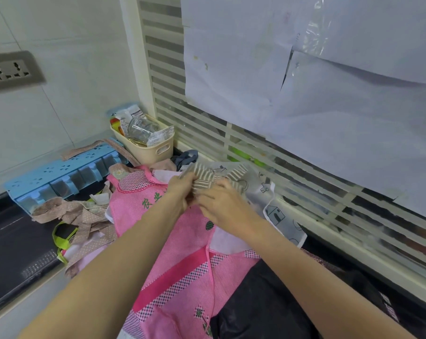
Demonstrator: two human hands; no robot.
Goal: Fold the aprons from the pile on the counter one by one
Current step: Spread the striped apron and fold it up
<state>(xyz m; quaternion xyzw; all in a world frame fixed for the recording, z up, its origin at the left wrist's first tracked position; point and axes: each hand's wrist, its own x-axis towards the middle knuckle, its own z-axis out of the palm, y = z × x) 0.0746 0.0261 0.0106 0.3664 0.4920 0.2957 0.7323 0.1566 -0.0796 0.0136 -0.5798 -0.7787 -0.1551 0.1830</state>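
2 hands, left hand (180, 192) and right hand (221, 204), both pinching striped cloth straps (207, 177) over pink apron (182, 253).

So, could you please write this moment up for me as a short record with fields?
setting: kitchen counter by a slatted window
left hand: grips the striped strap
right hand: grips the same strap from the other side
strap belongs to: white apron with house drawings
under the arms: pink apron, spread flat
left of pile: beige dotted apron, crumpled
near right: black apron
behind pile: cream basket, blue spice rack
stage: handling the strap, no fold visible
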